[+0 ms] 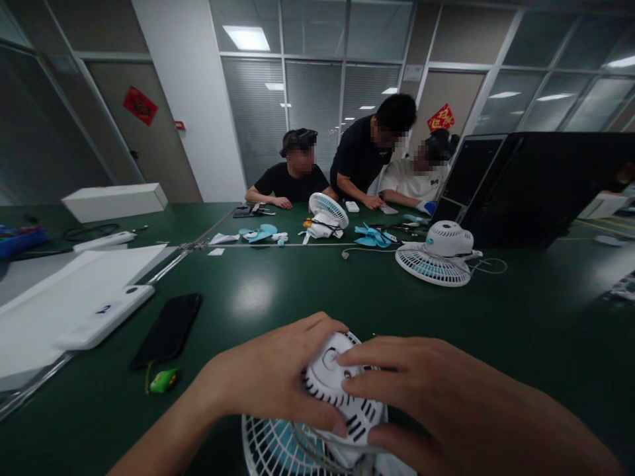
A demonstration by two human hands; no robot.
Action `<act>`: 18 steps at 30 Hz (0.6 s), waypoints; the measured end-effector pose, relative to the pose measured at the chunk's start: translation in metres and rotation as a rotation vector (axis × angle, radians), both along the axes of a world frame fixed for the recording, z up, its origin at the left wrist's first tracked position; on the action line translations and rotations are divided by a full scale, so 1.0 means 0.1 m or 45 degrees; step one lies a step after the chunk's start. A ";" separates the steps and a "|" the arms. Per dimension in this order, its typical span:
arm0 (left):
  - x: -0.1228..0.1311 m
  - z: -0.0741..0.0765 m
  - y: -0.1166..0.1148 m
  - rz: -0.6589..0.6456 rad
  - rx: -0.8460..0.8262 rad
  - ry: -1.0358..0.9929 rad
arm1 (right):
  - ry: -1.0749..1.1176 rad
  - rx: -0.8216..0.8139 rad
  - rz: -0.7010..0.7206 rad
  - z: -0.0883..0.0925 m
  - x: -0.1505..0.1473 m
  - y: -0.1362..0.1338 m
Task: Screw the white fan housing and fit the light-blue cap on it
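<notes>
A small white desk fan (333, 387) lies face down on the green table (307, 291) at the bottom middle, its round vented motor housing up and blue blades showing through the grille (270, 446). My left hand (270, 377) wraps round the left side of the housing, fingers curled on it. My right hand (417, 390) grips the right side, forefinger laid across the top and thumb under the edge.
A black phone (169, 328) and a small green object (163, 380) lie to the left, beside a white flat device (106, 316). Another face-down fan (436, 258), loose blue blades (372, 236) and a third fan (326, 213) lie farther back. Three people sit across the table. Dark monitors (536, 185) stand at right.
</notes>
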State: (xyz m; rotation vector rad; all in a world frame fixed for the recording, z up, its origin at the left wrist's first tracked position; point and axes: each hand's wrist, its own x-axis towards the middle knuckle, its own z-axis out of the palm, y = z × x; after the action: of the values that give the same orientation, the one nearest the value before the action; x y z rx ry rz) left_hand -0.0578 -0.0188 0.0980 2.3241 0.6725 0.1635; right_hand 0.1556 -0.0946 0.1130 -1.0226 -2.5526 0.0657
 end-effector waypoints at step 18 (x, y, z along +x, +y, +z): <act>0.00 -0.01 0.00 -0.001 0.021 -0.012 | -0.023 -0.103 -0.018 -0.07 0.01 0.09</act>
State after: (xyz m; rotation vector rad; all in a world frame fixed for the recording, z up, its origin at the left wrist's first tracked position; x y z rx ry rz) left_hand -0.0573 -0.0192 0.0967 2.3380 0.6679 0.1806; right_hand 0.1569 -0.0854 0.1060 -1.0759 -2.5773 0.1575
